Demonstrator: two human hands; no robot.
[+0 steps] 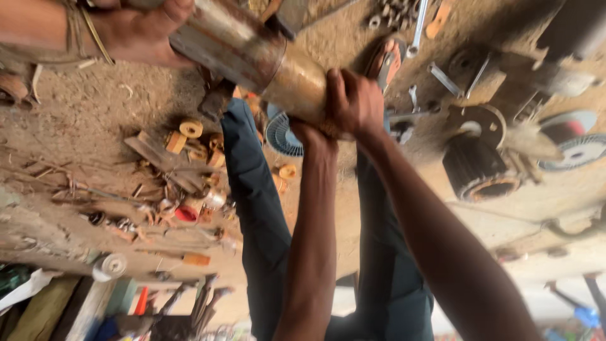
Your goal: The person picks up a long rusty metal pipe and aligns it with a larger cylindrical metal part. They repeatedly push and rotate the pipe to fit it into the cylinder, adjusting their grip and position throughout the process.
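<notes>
A rusty metal cylinder (252, 53) with a brassy narrower end lies tilted across the top of the view, above my legs in dark blue trousers (259, 208). My right hand (355, 101) wraps around its narrower end from above. My left hand (309, 134) grips the same end from below, with its fingers mostly hidden behind the cylinder. At the top left another person's hand (142, 31), with a thin bracelet on the wrist, holds the wider end. My sandalled foot (388, 60) shows beyond the cylinder.
The dirt floor is littered with parts: wrenches (419, 25), a black finned motor body (476, 170), a round fan cover (281, 136), wooden spools (190, 129), a red cap (186, 213) and grey discs (577, 148). Tools and handles lie at the bottom left.
</notes>
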